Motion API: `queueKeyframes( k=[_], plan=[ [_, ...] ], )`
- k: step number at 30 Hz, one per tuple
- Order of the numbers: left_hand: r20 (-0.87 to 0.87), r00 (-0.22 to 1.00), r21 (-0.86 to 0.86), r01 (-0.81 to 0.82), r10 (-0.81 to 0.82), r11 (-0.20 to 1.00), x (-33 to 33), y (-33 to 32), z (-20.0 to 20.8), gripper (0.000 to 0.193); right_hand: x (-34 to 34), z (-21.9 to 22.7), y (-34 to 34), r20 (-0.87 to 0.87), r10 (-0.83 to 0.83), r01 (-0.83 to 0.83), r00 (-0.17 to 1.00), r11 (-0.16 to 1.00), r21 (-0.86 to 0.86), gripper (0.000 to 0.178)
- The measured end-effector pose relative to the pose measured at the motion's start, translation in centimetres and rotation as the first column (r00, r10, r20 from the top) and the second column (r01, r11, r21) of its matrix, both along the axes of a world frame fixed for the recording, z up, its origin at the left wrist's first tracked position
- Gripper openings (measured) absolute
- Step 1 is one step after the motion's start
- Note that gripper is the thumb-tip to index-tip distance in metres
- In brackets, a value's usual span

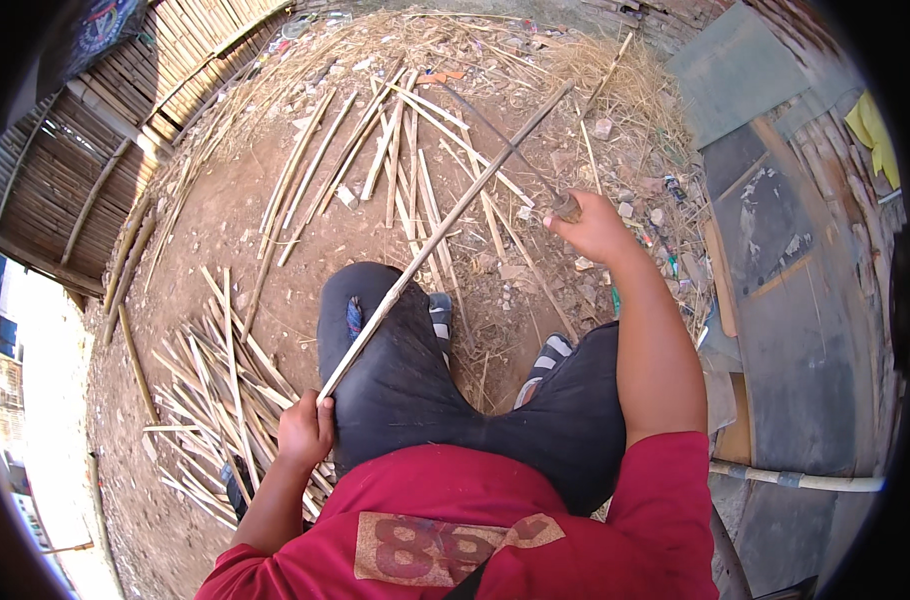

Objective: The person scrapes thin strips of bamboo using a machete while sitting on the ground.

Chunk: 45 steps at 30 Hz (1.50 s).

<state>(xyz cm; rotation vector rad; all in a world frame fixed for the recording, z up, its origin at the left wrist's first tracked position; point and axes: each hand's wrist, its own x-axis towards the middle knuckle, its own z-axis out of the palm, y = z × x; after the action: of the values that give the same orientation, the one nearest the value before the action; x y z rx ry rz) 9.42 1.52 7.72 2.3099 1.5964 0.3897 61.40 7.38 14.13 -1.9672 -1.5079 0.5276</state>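
The relation that matters is the crossing of stick and knife. The stick (443,235) slants over the left thigh (400,385), its long axis running from the left grip (303,432) away from the body and toward the right. The left grip is closed around its near end, thumb along the top. The far end points up past the knees, with no hand on it.

The right grip (597,230) is closed on the handle of the knife (490,126), whose thin dark blade points away and to the left. Blade and stick therefore cross like an X, beyond the stick's middle, toward its far end. Whether they touch there or one merely passes over the other, I cannot tell.

The right grip is the nearer of the two to this crossing, with the stick lying to its left; the left grip is well apart, back at the hip. Beside it lies a pile of strips (200,375), and more loose slats (300,165) lie on the ground ahead.
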Motion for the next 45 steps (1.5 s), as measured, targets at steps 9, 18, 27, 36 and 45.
queueKeyframes(
  k=[9,18,27,36,45],
  plan=[
    [-0.016,1.0,-0.03,0.025,-0.026,0.999,-0.3,0.0,0.6,0.029,-4.6,1.8,0.2,0.241,0.355,-0.325,0.903,0.933,-0.154,0.028],
    [0.032,0.999,-0.064,0.024,-0.022,0.998,-0.5,0.7,0.1,0.029,0.8,-1.6,1.5,-0.016,-0.071,0.072,0.997,0.996,0.06,0.051],
    [0.024,0.999,-0.054,0.036,-0.035,0.998,-0.3,0.5,0.4,0.031,-5.7,2.8,-0.6,0.389,0.476,-0.419,0.789,0.879,-0.226,0.048],
    [0.001,0.999,-0.07,0.035,-0.035,0.997,-0.1,0.6,0.8,0.035,-0.4,-1.7,1.5,0.1,-0.092,0.089,0.991,0.996,0.033,0.054],
    [0.076,0.996,-0.146,0.053,-0.043,0.988,-0.4,0.8,1.2,0.038,-4.5,2.2,0.2,0.257,0.365,-0.324,0.895,0.927,-0.188,0.043]
  ],
)
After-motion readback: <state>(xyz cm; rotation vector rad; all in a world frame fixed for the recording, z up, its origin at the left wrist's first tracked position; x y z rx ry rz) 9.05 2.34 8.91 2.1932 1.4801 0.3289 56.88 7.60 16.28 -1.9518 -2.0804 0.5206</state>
